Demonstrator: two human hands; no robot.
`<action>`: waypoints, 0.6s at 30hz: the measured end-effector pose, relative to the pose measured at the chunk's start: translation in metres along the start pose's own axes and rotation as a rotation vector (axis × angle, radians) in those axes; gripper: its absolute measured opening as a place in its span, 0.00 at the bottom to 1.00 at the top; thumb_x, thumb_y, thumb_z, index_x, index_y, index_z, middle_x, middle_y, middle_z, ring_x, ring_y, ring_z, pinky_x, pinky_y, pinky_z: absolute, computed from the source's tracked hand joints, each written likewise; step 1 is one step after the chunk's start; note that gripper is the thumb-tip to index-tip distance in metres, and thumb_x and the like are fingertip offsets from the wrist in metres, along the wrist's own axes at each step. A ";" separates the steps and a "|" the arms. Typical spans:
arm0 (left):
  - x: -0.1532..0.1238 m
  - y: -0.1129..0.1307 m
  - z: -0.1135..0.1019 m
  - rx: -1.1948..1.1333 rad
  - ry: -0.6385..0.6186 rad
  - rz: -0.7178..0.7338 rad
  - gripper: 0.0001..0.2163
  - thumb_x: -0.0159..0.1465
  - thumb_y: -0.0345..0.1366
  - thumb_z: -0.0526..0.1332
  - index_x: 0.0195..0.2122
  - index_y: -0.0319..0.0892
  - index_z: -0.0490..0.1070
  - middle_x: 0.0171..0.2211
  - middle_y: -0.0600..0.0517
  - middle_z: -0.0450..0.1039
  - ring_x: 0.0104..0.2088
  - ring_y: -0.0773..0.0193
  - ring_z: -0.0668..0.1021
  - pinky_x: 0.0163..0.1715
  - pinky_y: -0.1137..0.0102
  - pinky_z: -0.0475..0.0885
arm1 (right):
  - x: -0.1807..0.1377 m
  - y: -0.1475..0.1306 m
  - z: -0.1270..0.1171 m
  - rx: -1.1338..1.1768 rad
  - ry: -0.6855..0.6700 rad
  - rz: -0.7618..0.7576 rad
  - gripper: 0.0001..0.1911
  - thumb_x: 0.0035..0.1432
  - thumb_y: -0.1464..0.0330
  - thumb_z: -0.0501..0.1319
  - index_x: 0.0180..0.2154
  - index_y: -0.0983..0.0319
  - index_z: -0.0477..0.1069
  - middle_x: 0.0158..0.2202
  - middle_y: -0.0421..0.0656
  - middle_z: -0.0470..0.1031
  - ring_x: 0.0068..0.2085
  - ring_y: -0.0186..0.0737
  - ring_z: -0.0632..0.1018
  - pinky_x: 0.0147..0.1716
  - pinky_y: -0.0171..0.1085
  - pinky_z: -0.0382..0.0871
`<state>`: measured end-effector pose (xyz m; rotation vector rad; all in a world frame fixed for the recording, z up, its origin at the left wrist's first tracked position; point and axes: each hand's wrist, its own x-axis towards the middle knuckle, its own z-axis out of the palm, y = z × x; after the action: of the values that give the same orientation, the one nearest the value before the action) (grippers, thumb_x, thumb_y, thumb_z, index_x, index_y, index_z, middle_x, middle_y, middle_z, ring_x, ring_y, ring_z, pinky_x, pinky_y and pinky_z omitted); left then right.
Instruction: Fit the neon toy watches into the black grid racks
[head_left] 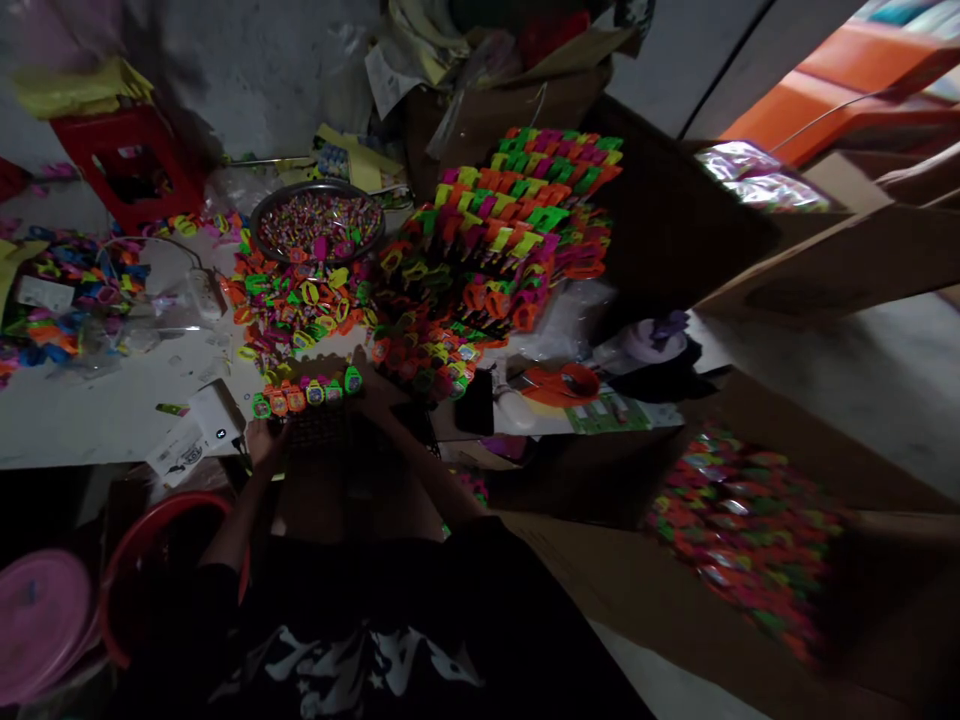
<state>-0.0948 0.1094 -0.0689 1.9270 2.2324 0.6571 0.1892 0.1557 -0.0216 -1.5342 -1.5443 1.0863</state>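
Note:
A row of toy watches (296,398) in green, orange and yellow stands along the top of a dark rack (319,432) at the table's front edge. My left hand (264,442) is closed at the rack's left end, below a green watch. Over the right end, my right hand (373,392) has its fingers closed by a green toy watch (352,380) that sits a little higher than the others. Deep shadow hides part of both hands. Beyond the row lies a loose heap of bright toy watches (307,300).
Behind the heap stands a metal bowl (259,225) of small colourful pieces. Stacked rows of watches (517,200) rise at the back right. A white box (215,412), a phone (474,403) and a red basin (120,600) are nearby. An open carton (600,570) holds more watches.

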 end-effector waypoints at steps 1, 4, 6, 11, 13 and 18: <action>0.000 0.000 0.000 0.000 0.002 0.001 0.18 0.62 0.54 0.55 0.36 0.43 0.68 0.39 0.41 0.73 0.44 0.47 0.72 0.49 0.55 0.67 | 0.000 0.002 0.000 -0.022 -0.013 -0.015 0.17 0.48 0.76 0.64 0.43 0.66 0.78 0.42 0.47 0.81 0.44 0.48 0.79 0.46 0.41 0.73; 0.001 -0.001 0.001 0.004 0.000 0.002 0.18 0.63 0.53 0.55 0.35 0.43 0.68 0.38 0.41 0.72 0.45 0.47 0.73 0.49 0.55 0.66 | -0.001 0.005 -0.001 -0.087 -0.057 -0.069 0.19 0.48 0.75 0.65 0.45 0.66 0.78 0.42 0.46 0.82 0.45 0.49 0.79 0.47 0.42 0.73; 0.002 -0.001 0.001 0.007 -0.005 0.002 0.17 0.63 0.53 0.55 0.35 0.43 0.68 0.37 0.41 0.72 0.44 0.47 0.73 0.49 0.55 0.67 | 0.000 0.006 -0.002 -0.121 -0.082 -0.090 0.20 0.49 0.75 0.64 0.47 0.65 0.77 0.43 0.46 0.81 0.45 0.48 0.79 0.48 0.42 0.72; 0.001 -0.001 0.001 -0.024 0.008 -0.002 0.16 0.60 0.53 0.58 0.34 0.44 0.67 0.37 0.43 0.72 0.44 0.48 0.73 0.48 0.55 0.67 | 0.004 0.004 -0.003 -0.185 -0.100 -0.079 0.17 0.51 0.74 0.64 0.45 0.67 0.77 0.44 0.51 0.80 0.45 0.47 0.79 0.49 0.42 0.72; 0.000 0.000 0.001 -0.043 0.023 -0.003 0.16 0.60 0.53 0.59 0.35 0.44 0.68 0.37 0.43 0.72 0.45 0.47 0.73 0.49 0.55 0.67 | 0.006 0.003 -0.003 -0.218 -0.098 -0.085 0.14 0.52 0.74 0.64 0.43 0.66 0.78 0.43 0.51 0.80 0.45 0.47 0.78 0.48 0.42 0.73; 0.000 0.001 0.000 -0.054 0.028 -0.003 0.17 0.59 0.52 0.61 0.36 0.43 0.69 0.39 0.42 0.72 0.45 0.48 0.73 0.49 0.55 0.67 | 0.009 0.002 -0.003 -0.215 -0.114 -0.118 0.11 0.51 0.75 0.64 0.39 0.65 0.79 0.38 0.49 0.81 0.41 0.46 0.78 0.44 0.41 0.73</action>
<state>-0.0936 0.1092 -0.0679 1.9010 2.2090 0.7407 0.1921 0.1647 -0.0226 -1.5206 -1.8564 0.9809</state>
